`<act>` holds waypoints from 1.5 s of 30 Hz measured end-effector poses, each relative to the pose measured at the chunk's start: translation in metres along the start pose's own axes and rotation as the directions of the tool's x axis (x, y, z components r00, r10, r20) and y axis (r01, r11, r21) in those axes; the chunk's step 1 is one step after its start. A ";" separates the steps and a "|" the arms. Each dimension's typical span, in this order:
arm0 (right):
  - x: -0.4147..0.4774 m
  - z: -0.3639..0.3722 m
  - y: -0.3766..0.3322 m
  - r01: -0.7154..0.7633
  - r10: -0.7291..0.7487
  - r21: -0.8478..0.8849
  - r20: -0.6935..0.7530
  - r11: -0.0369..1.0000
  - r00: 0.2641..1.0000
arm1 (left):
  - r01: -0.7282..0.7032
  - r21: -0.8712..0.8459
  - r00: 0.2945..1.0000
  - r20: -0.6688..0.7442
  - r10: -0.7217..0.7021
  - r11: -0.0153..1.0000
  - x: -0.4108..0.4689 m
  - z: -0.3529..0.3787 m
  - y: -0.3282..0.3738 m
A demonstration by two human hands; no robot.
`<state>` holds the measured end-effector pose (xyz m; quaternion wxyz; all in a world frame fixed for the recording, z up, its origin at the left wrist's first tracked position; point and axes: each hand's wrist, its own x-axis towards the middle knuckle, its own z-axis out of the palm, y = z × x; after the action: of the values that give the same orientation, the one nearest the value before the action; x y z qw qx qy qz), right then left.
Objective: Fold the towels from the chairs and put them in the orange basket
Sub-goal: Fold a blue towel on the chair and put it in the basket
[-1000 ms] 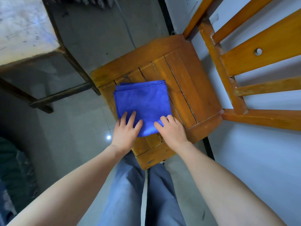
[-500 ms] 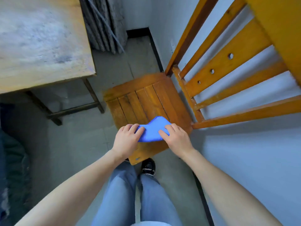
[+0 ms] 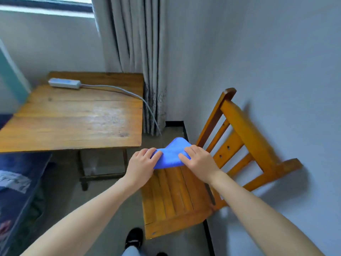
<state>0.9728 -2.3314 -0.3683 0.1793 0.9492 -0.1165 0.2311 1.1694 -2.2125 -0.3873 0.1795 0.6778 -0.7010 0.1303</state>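
Towel (image 3: 170, 154), folded and blue, is gripped at either end by the left hand (image 3: 142, 163) and right hand (image 3: 199, 161), just above the chair (image 3: 175, 200) seat. It bows between them; a loose grip could spill the fold. The basket is apparently out of view.

I stood in a plain domestic room, probably a bedroom. Indicators:
- a grey curtain (image 3: 132, 52) hung beside a window (image 3: 46, 4);
- a worn wooden table (image 3: 73, 122) carried a white power strip (image 3: 64, 83);
- a slatted wooden chair (image 3: 177, 200) stood against a white wall (image 3: 258, 52);
- dark blue bedding (image 3: 16, 182) lay at my left.
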 end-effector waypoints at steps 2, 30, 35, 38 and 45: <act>0.022 -0.007 0.000 0.058 -0.058 -0.001 -0.054 0.998 0.997 | 0.027 0.056 0.999 -0.037 -0.025 0.998 -0.001 -0.024 -0.010; 0.280 -0.152 -0.403 0.774 -0.591 0.047 -0.618 0.631 0.519 | 0.706 0.561 0.697 -0.445 -0.562 0.432 -0.389 -0.353 -0.071; 0.279 -0.189 -0.495 0.837 -0.607 0.082 -0.651 0.541 0.456 | 0.757 0.571 0.622 -0.480 -0.619 0.317 -0.475 -0.393 -0.050; 0.272 -0.204 -0.543 0.893 -0.617 0.112 -0.685 0.437 0.388 | 0.788 0.568 0.558 -0.497 -0.665 0.237 -0.521 -0.402 -0.033; 0.261 -0.211 -0.621 0.973 -0.678 0.112 -0.701 0.203 0.222 | 0.851 0.520 0.375 -0.514 -0.772 0.067 -0.589 -0.395 -0.004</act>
<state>1.3041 -1.7206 -0.2458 0.0260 0.7480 0.5637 0.3494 1.2129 -1.5120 -0.2835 -0.0294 0.9487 -0.0728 0.3063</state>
